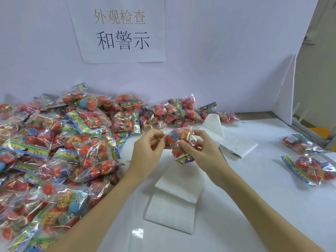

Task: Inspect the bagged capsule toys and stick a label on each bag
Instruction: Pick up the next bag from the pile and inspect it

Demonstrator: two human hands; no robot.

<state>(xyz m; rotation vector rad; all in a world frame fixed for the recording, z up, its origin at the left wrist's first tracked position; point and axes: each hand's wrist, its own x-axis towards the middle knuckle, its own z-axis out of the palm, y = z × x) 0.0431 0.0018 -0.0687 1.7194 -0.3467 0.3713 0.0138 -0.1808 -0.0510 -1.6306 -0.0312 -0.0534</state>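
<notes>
A white backdrop wall [218,42] rises behind the white surface [254,188], and a paper sign [121,30] with printed Chinese characters is fixed to it. To the right a folded white board [285,91] stands upright at the surface's edge.

A large heap of bagged capsule toys [54,142] covers the left half of the surface and runs along the back wall toward the centre; the clear bags hold mostly orange-red capsules, a few blue ones, and bright striped header cards. The heap's edge lies just beside the left forearm.

A long folded strip of white label backing paper [174,202] stretches from the near centre up under both hands, and another sheet ruled in squares [236,142] lies behind the right hand.

Two separate bags [309,160] rest well apart at the right.

Raised above the strip, one bag of capsules [180,142] is held between the hands. The left hand [147,150] pinches its left side with curled fingers; the right hand [203,150] grips its right side, fingers wrapped round the plastic.
</notes>
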